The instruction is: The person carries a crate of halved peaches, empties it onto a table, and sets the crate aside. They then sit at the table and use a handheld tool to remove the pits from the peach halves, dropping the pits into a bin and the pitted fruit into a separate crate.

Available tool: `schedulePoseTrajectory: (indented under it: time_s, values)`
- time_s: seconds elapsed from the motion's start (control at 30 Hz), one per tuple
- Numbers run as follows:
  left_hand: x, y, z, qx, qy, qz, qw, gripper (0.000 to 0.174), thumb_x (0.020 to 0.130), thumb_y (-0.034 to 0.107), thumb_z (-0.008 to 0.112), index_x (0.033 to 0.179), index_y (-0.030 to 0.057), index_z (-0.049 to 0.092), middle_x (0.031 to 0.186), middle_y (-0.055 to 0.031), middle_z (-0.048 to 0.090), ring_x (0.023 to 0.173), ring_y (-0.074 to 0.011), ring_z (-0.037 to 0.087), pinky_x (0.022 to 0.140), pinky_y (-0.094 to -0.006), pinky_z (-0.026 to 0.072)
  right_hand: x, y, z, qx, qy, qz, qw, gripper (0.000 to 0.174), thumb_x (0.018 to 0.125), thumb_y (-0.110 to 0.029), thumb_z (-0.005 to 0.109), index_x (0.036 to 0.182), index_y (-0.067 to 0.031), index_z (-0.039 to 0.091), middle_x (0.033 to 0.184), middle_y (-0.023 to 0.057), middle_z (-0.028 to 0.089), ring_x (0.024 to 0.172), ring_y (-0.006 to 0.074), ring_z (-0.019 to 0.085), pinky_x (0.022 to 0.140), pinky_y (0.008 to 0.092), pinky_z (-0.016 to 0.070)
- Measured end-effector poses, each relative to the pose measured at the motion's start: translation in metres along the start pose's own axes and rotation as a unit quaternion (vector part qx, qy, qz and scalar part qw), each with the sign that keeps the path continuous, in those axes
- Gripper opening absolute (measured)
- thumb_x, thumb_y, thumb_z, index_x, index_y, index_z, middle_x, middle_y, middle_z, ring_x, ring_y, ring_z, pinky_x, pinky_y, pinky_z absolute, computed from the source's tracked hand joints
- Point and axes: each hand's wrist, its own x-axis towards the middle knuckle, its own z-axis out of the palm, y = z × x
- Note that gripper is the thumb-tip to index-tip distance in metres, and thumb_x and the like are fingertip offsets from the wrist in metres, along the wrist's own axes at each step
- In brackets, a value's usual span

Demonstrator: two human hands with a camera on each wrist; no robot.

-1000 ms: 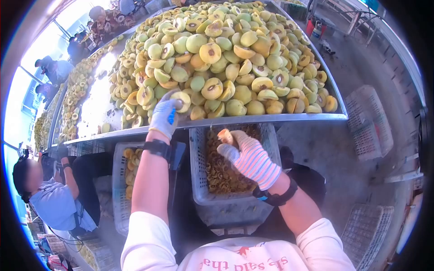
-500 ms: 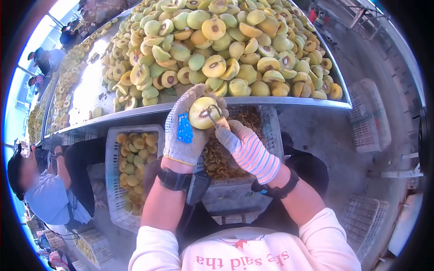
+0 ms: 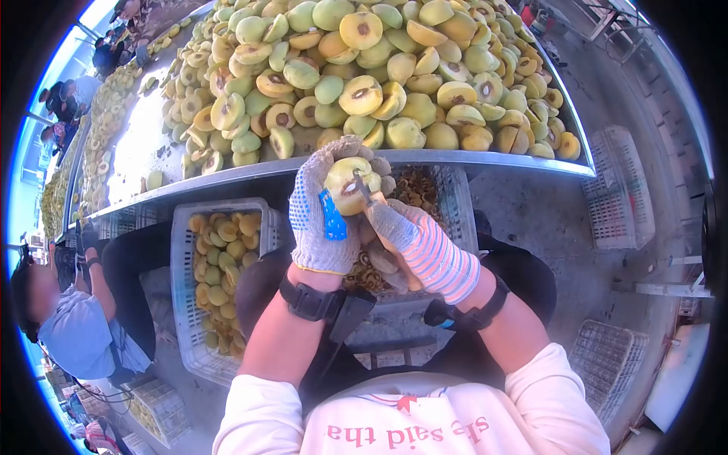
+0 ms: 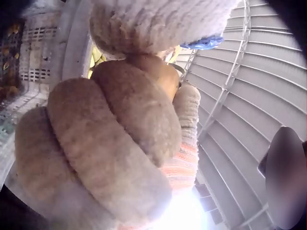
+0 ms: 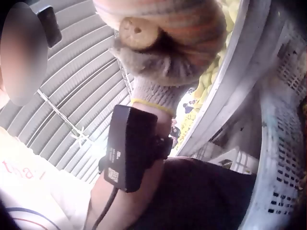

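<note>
My gloved left hand (image 3: 312, 227) cups a yellow-green peach half (image 3: 343, 193), cut face up with a brown hollow at its centre. In my right hand (image 3: 432, 254), in a striped glove, I grip a pitting tool with a wooden handle (image 5: 138, 32) and a thin metal end (image 3: 363, 186). That metal end rests on the middle of the cut face. Both hands meet in front of the table edge, above a crate (image 3: 459, 216) holding brown scraps. Curled right fingers (image 4: 110, 139) cover most of the handle in the left wrist view.
A metal table (image 3: 258, 168) bears a big heap of peach halves (image 3: 425, 114). Left of my legs stands a white crate (image 3: 182, 296) with more halves. Another person (image 3: 87, 334) sits at the left. Grey crates (image 3: 618, 189) stand on the floor at the right.
My left hand has brought a peach half from the heap back over the scraps crate. My right hand has moved the tool onto its cut face and turned inward.
</note>
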Motion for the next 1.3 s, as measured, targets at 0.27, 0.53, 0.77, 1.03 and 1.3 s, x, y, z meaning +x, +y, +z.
schedulePoseTrajectory:
  time_s: [0.27, 0.53, 0.77, 1.03, 1.3]
  values:
    - [-0.006, -0.002, 0.004, 0.105, 0.033, 0.062, 0.992, 0.037, 0.099, 0.033, 0.045, 0.113, 0.0008, 0.057, 0.094, -0.016, 0.065, 0.082, -0.0273, 0.067, 0.072, -0.0368, 0.0584, 0.009, 0.011, -0.005, -0.074, 0.012, -0.031, 0.997, 0.044, 0.094, -0.049, 0.058, 0.103, -0.0057, 0.059, 0.059, -0.0028, 0.048, 0.042, 0.0065, 0.042, 0.036, 0.0233, 0.0304]
    - [-0.014, -0.001, 0.01, 0.154, 0.008, 0.099, 0.983, 0.037, 0.1, 0.029, 0.047, 0.116, -0.0027, 0.057, 0.097, -0.016, 0.065, 0.086, -0.025, 0.067, 0.077, -0.0366, 0.0584, 0.001, -0.002, -0.009, -0.054, -0.041, 0.033, 0.997, 0.047, 0.096, -0.051, 0.053, 0.091, -0.0046, 0.058, 0.056, 0.0043, 0.049, 0.037, 0.0125, 0.043, 0.033, 0.0242, 0.0316]
    - [-0.005, 0.016, 0.002, 0.218, -0.053, 0.045, 0.973, 0.036, 0.102, 0.028, 0.046, 0.116, -0.0024, 0.058, 0.1, -0.015, 0.066, 0.088, -0.0224, 0.066, 0.076, -0.0336, 0.0572, -0.004, -0.01, -0.01, -0.073, -0.041, 0.034, 0.996, 0.043, 0.095, -0.048, 0.055, 0.093, -0.0048, 0.056, 0.055, 0.0015, 0.048, 0.036, 0.0114, 0.041, 0.032, 0.0259, 0.0324]
    - [0.003, 0.001, 0.0, 0.266, 0.005, 0.071, 0.961, 0.027, 0.099, 0.018, 0.053, 0.11, -0.0038, 0.062, 0.097, -0.0147, 0.068, 0.08, -0.0215, 0.069, 0.069, -0.0304, 0.0588, -0.007, -0.02, 0.002, -0.144, -0.004, 0.095, 0.985, 0.026, 0.084, -0.026, 0.072, 0.09, -0.0054, 0.057, 0.055, 0.0019, 0.051, 0.039, 0.0109, 0.047, 0.036, 0.0262, 0.0362]
    - [-0.003, 0.005, 0.003, 0.271, -0.043, 0.047, 0.96, 0.025, 0.096, 0.014, 0.057, 0.107, -0.0071, 0.064, 0.095, -0.0155, 0.069, 0.08, -0.0209, 0.069, 0.07, -0.0323, 0.0584, -0.009, -0.02, 0.006, -0.209, -0.008, 0.056, 0.976, 0.023, 0.083, -0.023, 0.072, 0.09, -0.0052, 0.059, 0.057, 0.0015, 0.053, 0.041, 0.0107, 0.047, 0.039, 0.0267, 0.0369]
